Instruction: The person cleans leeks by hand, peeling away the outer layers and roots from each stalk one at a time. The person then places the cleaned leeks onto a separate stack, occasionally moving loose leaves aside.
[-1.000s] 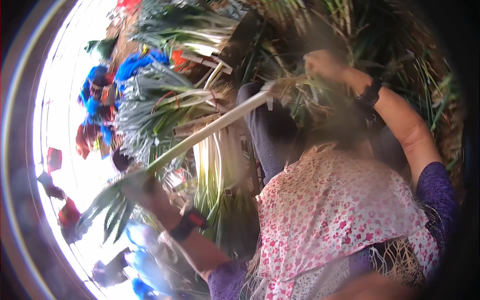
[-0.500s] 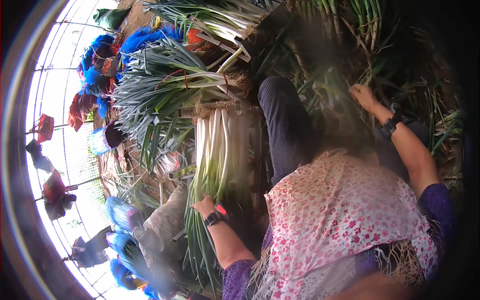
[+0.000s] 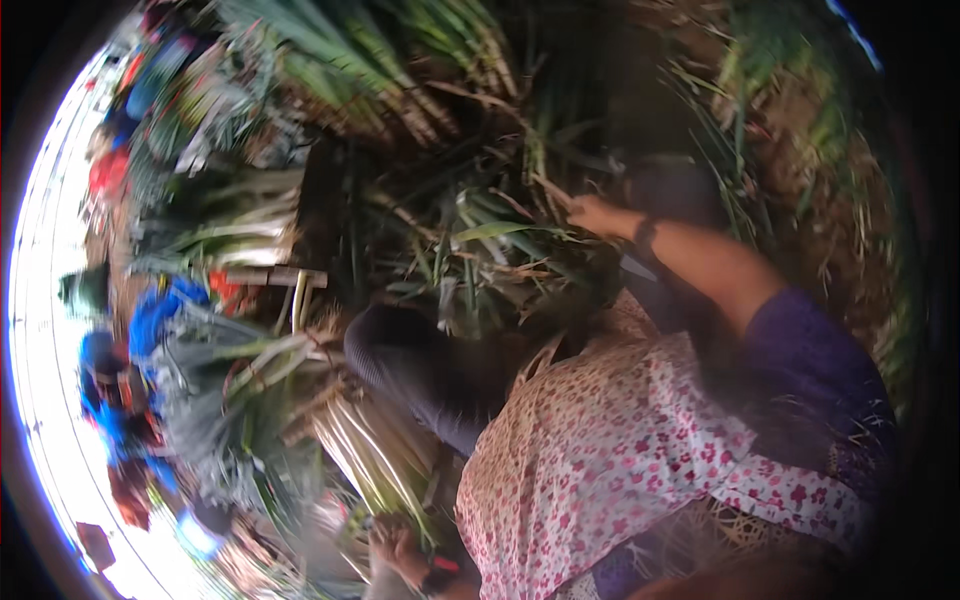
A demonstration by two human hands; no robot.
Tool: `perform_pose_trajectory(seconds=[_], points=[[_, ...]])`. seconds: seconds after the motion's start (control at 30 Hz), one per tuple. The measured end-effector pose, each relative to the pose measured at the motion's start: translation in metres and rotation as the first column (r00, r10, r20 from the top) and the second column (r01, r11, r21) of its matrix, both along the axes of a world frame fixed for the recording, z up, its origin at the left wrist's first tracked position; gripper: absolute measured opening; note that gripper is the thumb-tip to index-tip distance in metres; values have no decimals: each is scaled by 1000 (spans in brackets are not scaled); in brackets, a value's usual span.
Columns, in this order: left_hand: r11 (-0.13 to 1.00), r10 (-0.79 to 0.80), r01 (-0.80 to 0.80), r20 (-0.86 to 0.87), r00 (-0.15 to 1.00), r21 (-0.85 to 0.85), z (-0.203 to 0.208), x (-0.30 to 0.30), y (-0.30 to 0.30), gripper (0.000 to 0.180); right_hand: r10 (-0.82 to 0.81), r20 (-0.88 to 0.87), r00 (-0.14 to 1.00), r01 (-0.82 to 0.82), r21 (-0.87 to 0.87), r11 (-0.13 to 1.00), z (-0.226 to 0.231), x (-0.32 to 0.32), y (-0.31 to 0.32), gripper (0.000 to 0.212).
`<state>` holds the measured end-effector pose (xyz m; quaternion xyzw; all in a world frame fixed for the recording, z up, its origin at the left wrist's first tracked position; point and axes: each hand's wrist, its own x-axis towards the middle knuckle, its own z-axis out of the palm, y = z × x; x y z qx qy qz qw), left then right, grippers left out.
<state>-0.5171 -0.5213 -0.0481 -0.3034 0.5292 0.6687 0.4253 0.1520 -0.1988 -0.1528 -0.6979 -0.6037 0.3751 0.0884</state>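
Note:
A bundle of leeks (image 3: 372, 445) with long white shanks lies to the left of my knee. My left hand (image 3: 397, 552), smeared by motion, is at the green end of that bundle; its fingers do not show clearly. Out ahead to the right, my right hand (image 3: 603, 215) has its fingers closed at the end of a pale brownish leek stalk (image 3: 552, 190). That stalk comes out of a heap of loose leeks and leaves (image 3: 490, 240) on the ground in front of me.
More leek bundles lie at left, one tied (image 3: 265, 365) and one farther off (image 3: 250, 220) beside a small wooden frame (image 3: 275, 277). Untrimmed leeks (image 3: 400, 85) stand at the back. Blue bags (image 3: 165, 315) line the mesh wall. Brown soil (image 3: 800, 180) with scattered leaves is at right.
The view has swung to the right, so the bundles appear lower and farther left. My right hand is still closed near the leek heap. My left hand remains by the bundle's leaves, now blurred.

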Motion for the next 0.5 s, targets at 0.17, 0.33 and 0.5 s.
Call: perform_pose_trajectory(seconds=[0.17,0.33,0.5], points=[[570,-458,463,-206,865,679,208,156,195,25,-339,97,936,348,-102,932,-35,75,-24,64],[404,-445,489,-301,843,773,253,167,466,21,367,177,913,-278,-387,879,-70,-26,-44,60],[96,-700,523,-316,641,847,194,310,343,18,111,-5,994,-99,-507,856,-46,22,-14,48]])
